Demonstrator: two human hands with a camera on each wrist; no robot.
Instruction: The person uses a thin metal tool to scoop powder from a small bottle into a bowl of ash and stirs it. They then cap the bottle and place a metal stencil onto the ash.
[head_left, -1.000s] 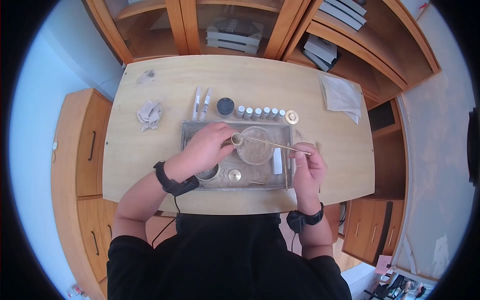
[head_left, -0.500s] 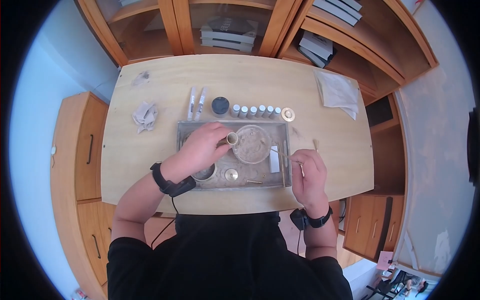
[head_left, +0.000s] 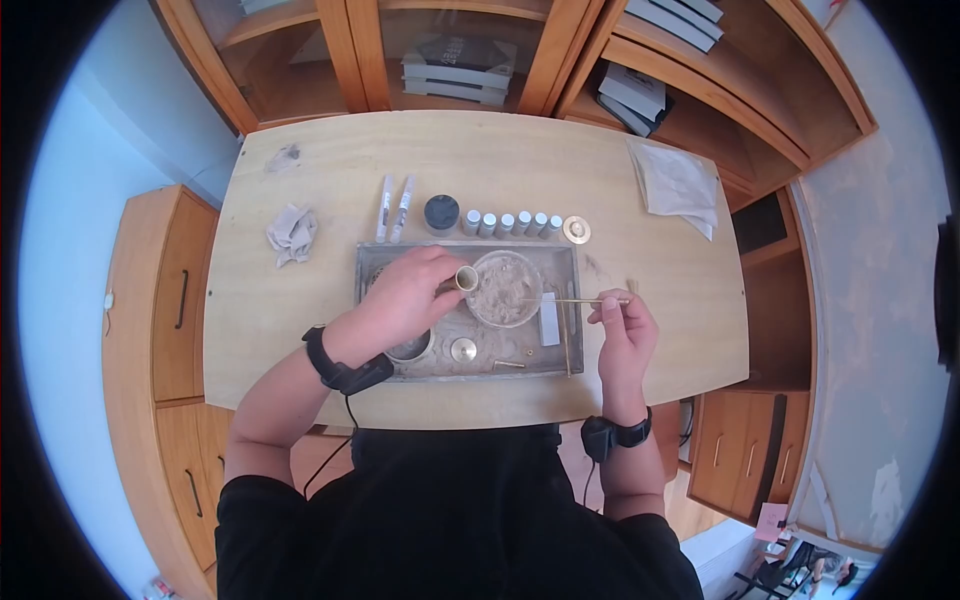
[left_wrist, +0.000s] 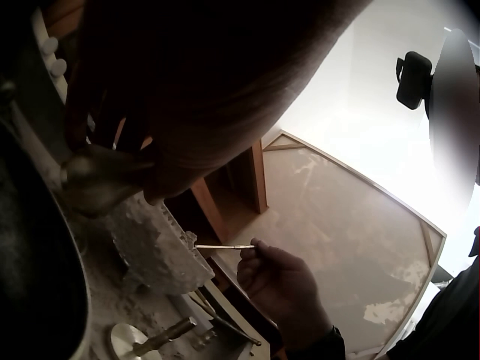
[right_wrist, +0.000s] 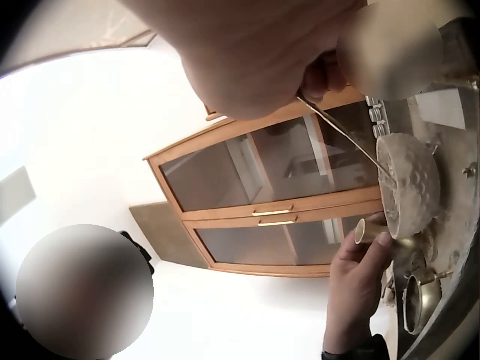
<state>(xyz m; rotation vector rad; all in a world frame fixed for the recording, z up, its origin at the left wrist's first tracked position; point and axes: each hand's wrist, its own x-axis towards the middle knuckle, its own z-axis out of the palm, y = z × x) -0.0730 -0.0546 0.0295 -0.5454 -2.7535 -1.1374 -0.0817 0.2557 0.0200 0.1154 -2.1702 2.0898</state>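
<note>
My left hand (head_left: 400,295) grips a small brass cup (head_left: 466,279) with a flared mouth, tilted beside the left rim of a textured glass bowl (head_left: 512,312). Pale grey ash-like powder covers the inside of the bowl. In my right hand (head_left: 627,340) a thin brass rod (head_left: 580,300) is pinched between thumb and fingers. The rod reaches left over the bowl's rim, and its tip is at the powder in the right wrist view. Under my left forearm a round brass pot (right_wrist: 424,304) is partly hidden. A brass disc with a handle (left_wrist: 135,342) stands near the bowl.
A grey tray (head_left: 480,371) holds these things, a white block (head_left: 549,322) and thin brass tools (head_left: 566,345). Behind it stand a dark jar (head_left: 441,212), several small vials (head_left: 507,224), two tubes (head_left: 402,208) and a brass lid (head_left: 576,230). Crumpled tissue (head_left: 292,235) lies left.
My right hand turned the rod down and back, and it now lies nearly level over the bowl. The powder in the bowl looks more stirred up. My left hand stays beside the bowl with the cup.
</note>
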